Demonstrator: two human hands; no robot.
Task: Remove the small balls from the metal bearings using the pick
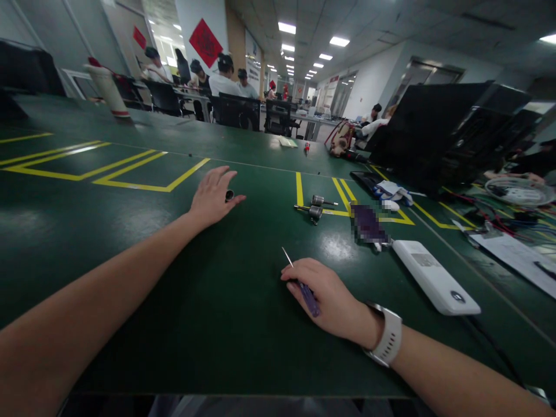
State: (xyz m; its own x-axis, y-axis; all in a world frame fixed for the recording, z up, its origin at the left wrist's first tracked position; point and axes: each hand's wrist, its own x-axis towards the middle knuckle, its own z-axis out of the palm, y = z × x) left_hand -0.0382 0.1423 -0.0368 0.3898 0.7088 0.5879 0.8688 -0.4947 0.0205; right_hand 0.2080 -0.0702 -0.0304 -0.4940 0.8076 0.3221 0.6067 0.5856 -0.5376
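While right fingers (300, 270) clamp a screwdriver (310, 299), left fingers (218, 177) spread beside a metal part (230, 196), and a cup (108, 91) conceals its inside.

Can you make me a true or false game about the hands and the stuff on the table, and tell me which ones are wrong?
1. The right hand holds a thin tool with a purple handle. True.

2. The watch strap is on the left wrist. False: the white watch strap is on the right wrist.

3. A small metal piece is near the thumb of the left hand. True.

4. The table top is bright orange. False: the table is dark green, with yellow lines.

5. The white device with the dark round spot stands upright. False: the white device lies flat.
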